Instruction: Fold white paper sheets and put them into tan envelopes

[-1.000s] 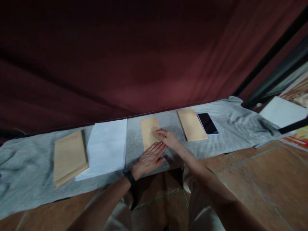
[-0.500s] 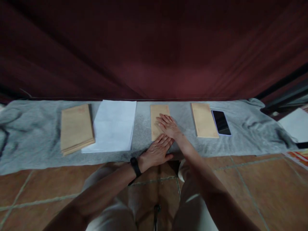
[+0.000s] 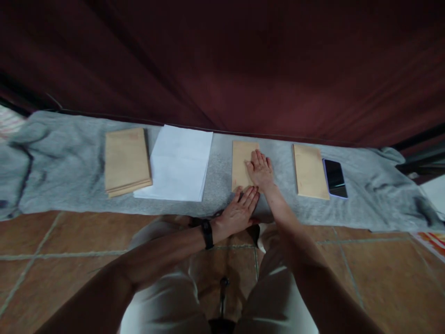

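A tan paper envelope [image 3: 239,162] lies flat on the grey cloth in front of me. My right hand [image 3: 260,169] rests palm down over its right side, fingers stretched out. At its near edge lies my left hand [image 3: 239,211], flat, with the fingers extended and the fingertips on the envelope's lower end. A dark band circles the left wrist. Both hands hide parts of the envelope, and neither grasps anything.
Left of the envelope are white paper sheets [image 3: 181,162] and a stack of brown envelopes [image 3: 125,155]. To the right sit more tan envelopes [image 3: 311,171] and a phone [image 3: 335,178]. Grey cloth [image 3: 69,167] covers the narrow surface; a dark red curtain [image 3: 222,69] hangs behind.
My right hand has slid to the right across the envelope, away from the left hand's fingers. The left hand stays at the near edge. The whole view has shifted and tilted slightly.
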A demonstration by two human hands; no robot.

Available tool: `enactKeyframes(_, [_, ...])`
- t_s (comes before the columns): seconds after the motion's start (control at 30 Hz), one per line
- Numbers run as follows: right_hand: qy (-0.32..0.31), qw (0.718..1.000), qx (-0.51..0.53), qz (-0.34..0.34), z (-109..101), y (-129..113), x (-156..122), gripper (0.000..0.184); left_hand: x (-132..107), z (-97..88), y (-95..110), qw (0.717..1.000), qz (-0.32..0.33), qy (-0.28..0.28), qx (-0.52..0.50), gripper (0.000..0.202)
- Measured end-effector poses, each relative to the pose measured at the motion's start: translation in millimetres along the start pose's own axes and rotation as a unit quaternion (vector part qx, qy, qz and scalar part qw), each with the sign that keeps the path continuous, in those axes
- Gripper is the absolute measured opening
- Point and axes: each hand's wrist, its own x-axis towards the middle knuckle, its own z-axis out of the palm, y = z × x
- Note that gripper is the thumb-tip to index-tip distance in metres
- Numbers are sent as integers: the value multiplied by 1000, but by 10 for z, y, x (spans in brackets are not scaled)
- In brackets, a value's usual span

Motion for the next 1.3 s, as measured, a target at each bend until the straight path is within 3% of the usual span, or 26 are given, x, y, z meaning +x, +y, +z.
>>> enactKeyframes(0.47, [55,996,-64,17,-6,145,-254,63,-94,-44,-54,1000,9,2,11,88])
enactKeyframes(0.7, [44,998,-35,12,-111,173,-353,60,-139,-62,-84,1000,3,-6,0,88])
enactKeyframes(1.3, [6,999,-19,39,-331,161,-596,57,-280,50,-221,998,-35,43,8,83])
